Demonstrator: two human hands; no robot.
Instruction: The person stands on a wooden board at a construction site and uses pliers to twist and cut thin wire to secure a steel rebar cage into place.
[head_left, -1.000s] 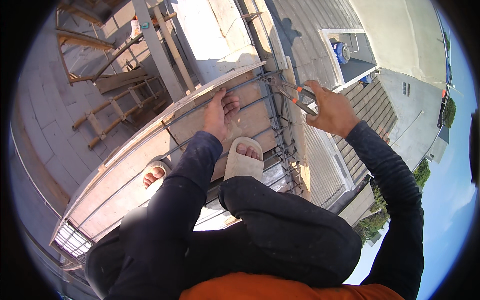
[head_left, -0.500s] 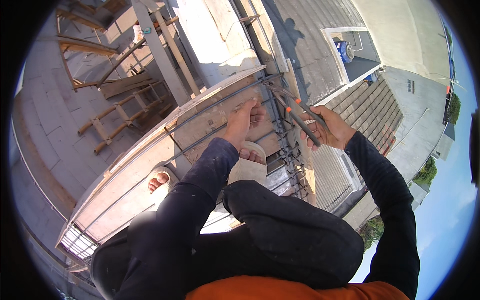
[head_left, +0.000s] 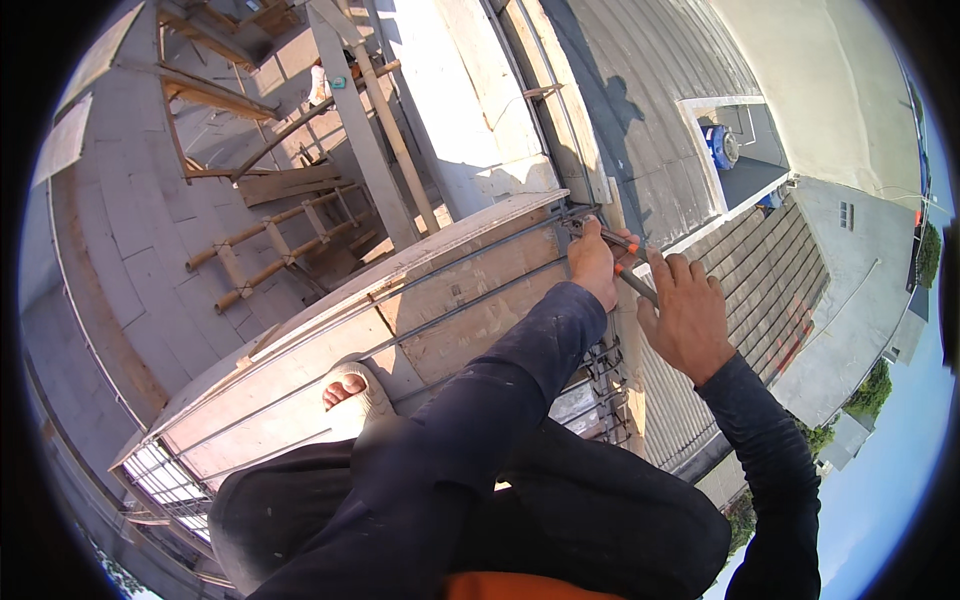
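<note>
My right hand (head_left: 685,320) is closed on the grey-and-orange handles of long pincers (head_left: 633,280), whose head is at the steel rebar (head_left: 470,300) laid inside a plywood formwork channel (head_left: 455,330). My left hand (head_left: 590,265) is curled beside the pincers' head at the far end of that channel; its fingertips and whatever they grip are partly hidden. Below, tied rebar stirrups (head_left: 610,390) run along the right of the channel, beside my bent legs. One sandaled foot (head_left: 355,395) shows on the plywood.
At the upper left lie a lower floor with a bamboo ladder (head_left: 250,255), timber and an upright post (head_left: 350,120). A sunlit white ledge (head_left: 450,90) runs beyond the channel. To the right, over the edge, are a corrugated roof (head_left: 650,120), tiled roofing, a blue tank (head_left: 722,147) and trees.
My left hand has moved up and right from over the plywood to the pincers' head. My right hand has shifted lower on the tool. The view has shifted, and one foot is now hidden.
</note>
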